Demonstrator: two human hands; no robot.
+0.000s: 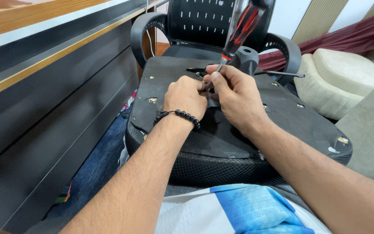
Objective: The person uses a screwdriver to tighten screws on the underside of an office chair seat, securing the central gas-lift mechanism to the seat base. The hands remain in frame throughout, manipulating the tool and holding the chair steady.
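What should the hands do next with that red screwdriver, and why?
Probably turn the screwdriver. The right hand holds its shaft, the tip sits down by the left hand on the upturned seat base, and both hands are bunched at that one spot.

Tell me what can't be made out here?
- Head view: screwdriver tip, hidden between the left hand and right hand.
- Its handle: blurred, top cut off by the frame edge.
- Fitting under the hands on the upturned seat: covered.
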